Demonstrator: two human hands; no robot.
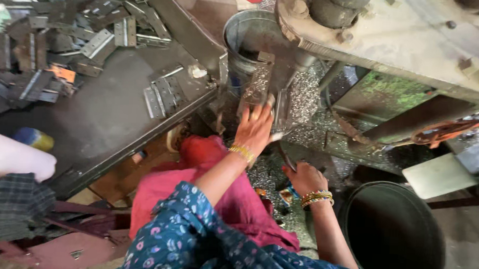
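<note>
A single camera, worn on the person's head, looks steeply down and a little forward, close over their own arms. The left hand (255, 128) sits at the centre of the frame, the right hand (304, 177) just below and to its right. A dark metal table (100, 117) slants across the upper left, a grey machine (394, 44) fills the upper right, and a black bucket (394, 232) lies at lower right. The blue floral sleeve (192, 240) fills the bottom edge.
</note>
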